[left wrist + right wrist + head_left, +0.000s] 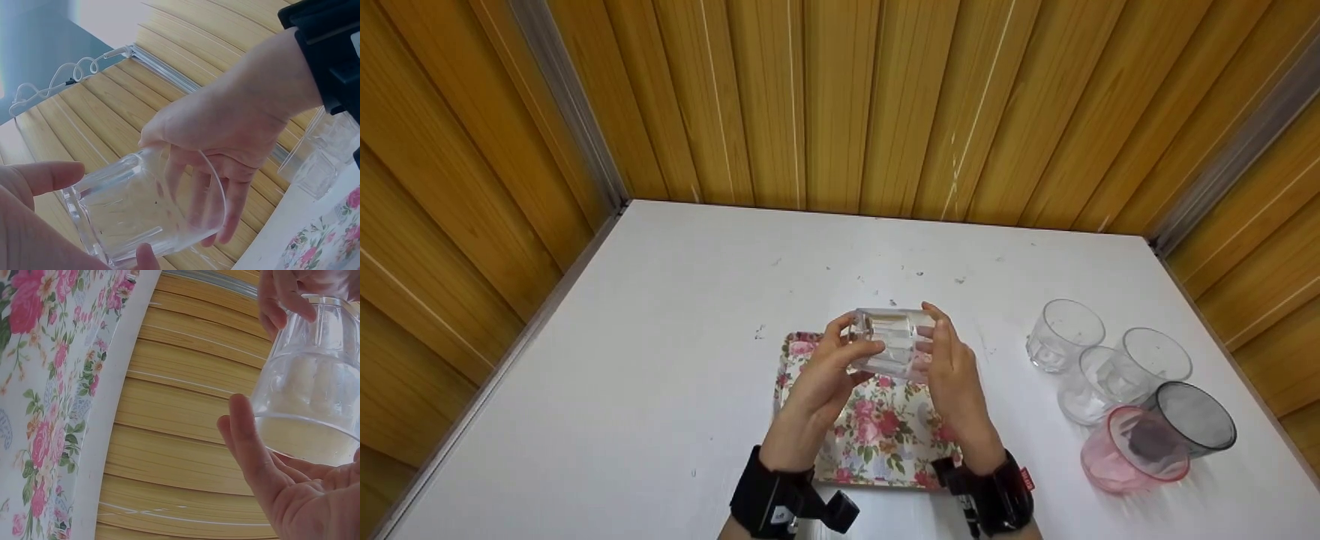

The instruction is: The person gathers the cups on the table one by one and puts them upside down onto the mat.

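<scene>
A clear glass tumbler [894,346] lies on its side in the air above the floral tray [877,450], between both hands. My left hand [826,375] grips it round its thick base, thumb along the near side. At the rim end is my right hand [958,379], its fingers extended beside the mouth of the glass. In the left wrist view those right-hand fingers [197,194] show through the clear wall. The right wrist view has the open palm [304,495] facing the rim, with the left fingers [292,298] at the base.
To the right on the white table [645,360] stand several glasses: a clear tumbler [1044,352] at the back, more clear ones behind a pink glass [1110,461] and a grey glass [1204,420]. Wood-look panels [840,105] close off the back and sides.
</scene>
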A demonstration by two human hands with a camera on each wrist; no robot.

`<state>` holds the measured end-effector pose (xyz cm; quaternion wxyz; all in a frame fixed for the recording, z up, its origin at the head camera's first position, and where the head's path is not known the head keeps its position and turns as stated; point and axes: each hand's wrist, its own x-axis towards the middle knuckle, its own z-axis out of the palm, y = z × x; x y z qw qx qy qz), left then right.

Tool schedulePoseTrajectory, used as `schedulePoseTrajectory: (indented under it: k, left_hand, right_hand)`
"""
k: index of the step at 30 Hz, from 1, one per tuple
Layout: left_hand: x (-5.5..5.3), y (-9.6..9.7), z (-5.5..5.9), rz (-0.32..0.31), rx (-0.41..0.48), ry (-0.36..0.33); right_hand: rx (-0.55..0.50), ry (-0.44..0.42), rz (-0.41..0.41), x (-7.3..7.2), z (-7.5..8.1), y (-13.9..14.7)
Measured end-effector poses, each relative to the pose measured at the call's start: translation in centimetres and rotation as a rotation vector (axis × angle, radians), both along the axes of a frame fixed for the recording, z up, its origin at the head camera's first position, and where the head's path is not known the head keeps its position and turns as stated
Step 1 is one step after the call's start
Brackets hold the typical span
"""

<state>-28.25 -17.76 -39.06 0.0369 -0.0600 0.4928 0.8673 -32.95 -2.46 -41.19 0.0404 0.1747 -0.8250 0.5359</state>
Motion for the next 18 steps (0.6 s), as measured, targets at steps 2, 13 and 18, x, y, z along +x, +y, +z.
schedulePoseTrajectory:
  k: [2, 13, 18]
  left_hand:
    - [-0.04, -0.02, -0.05, 0.003, -0.016, -0.002]
    - [0.14, -0.19, 0.12, 0.006, -0.064, 0.015]
    - [0.24, -0.28, 0.18, 0.005, -0.080, 0.011]
  right_hand:
    - [-0.009, -0.011, -0.003, -0.01, 0.01, 0.02]
    - [-0.007, -0.016, -0.013, -0.15, -0.04, 0.07]
    - [-0.006, -0.027, -0.012, -0.07, 0.06, 0.04]
